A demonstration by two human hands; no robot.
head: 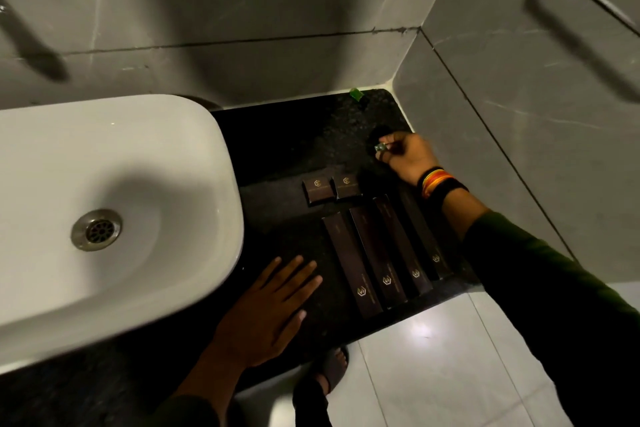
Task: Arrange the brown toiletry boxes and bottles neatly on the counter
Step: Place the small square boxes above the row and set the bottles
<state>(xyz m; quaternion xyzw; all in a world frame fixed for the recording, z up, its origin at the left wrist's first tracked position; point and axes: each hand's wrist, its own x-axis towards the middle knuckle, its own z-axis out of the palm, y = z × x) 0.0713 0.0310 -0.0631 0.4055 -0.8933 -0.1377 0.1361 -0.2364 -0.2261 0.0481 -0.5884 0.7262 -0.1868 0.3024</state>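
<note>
A white sink point(104, 204) fills the left; right of it, on the dark bench point(287, 149), four long brown boxes point(377, 253) lie side by side, two small boxes point(330, 188) beyond. The left hand point(273, 308) rests flat, released; the right hand point(408, 156) pinches a small dark bottle point(379, 140) at the far right.

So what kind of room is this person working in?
Most likely a hotel bathroom: a white basin set on a dark stone counter, grey tiled walls, and matching brown toiletry boxes laid out in rows beside the basin.
</note>
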